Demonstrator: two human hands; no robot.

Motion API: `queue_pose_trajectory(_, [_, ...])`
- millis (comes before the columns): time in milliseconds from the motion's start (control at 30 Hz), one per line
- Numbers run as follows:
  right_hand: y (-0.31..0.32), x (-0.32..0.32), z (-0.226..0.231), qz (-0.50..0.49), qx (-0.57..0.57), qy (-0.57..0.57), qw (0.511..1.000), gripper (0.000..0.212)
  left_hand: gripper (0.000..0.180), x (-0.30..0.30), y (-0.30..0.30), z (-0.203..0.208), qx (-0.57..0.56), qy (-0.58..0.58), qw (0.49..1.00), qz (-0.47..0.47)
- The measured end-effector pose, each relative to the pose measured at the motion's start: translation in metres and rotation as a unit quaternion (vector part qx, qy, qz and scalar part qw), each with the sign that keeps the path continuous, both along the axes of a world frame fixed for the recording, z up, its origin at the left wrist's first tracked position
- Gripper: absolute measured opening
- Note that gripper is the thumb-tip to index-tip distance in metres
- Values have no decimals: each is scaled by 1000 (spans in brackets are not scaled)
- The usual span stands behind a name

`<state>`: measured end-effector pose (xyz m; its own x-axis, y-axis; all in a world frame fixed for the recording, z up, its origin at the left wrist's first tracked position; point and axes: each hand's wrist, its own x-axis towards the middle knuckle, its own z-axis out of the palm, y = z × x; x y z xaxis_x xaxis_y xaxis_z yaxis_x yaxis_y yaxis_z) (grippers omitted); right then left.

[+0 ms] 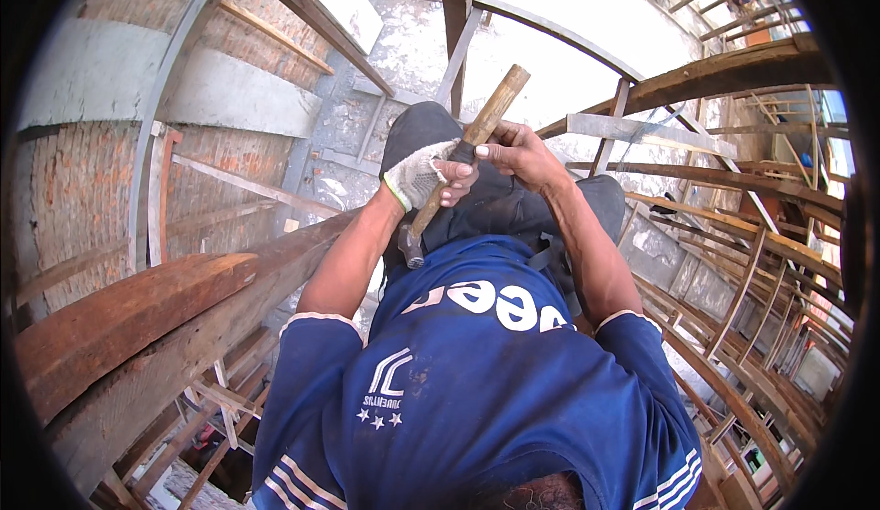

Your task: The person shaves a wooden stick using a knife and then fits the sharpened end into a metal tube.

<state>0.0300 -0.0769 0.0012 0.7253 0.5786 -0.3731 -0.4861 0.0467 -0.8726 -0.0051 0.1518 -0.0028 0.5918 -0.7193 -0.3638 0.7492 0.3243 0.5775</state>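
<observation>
A hammer (pixel 496 105) with a worn wooden handle lies slantwise over my lap. Its metal head (pixel 411 246) points down toward my shirt, and the bare handle end points away and to the right. My left hand (pixel 431 175), in a pale knitted glove with bare fingertips, is closed around the handle's middle. A dark band (pixel 464 152) wraps the handle just beyond that grip. Bare and closed in a pinch, my right hand (pixel 521 154) has its thumb against this band; its other fingertips are partly hidden behind the handle.
Thick wooden beams (pixel 211 350) run close by on the left. Curved timbers (pixel 724 77) and thin slats form an open frame on the right. A metal bar (pixel 158 116) rises before a brick wall (pixel 78 175). Far below lies a pale, stained floor (pixel 550 61).
</observation>
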Motion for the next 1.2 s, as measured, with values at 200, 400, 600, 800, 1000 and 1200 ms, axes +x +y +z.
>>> queue_pose_trajectory(200, [-1, -6, -12, -44, -15, 35, 998, 35, 43, -2, -12, 6, 285, -178, 941, 29])
queue_pose_trajectory(400, [20, -8, 2, -101, -87, 25, 991, 31, 56, -15, -37, 16, 643, -400, 653, 17])
queue_pose_trajectory(600, [14, -13, 7, -100, -151, 21, 983, 21, 69, 7, -20, 7, 641, -347, 685, 20])
queue_pose_trajectory(800, [15, -32, 11, -184, -76, 3, 980, 31, 84, 15, -5, -16, 582, -305, 753, 38])
queue_pose_trajectory(1000, [12, -38, 5, -185, -88, -9, 979, 26, 92, 19, 2, 3, 500, -201, 842, 39])
queue_pose_trajectory(1200, [1, -24, -21, -174, -80, 21, 981, 24, 75, 11, 1, 24, 322, -109, 940, 38])
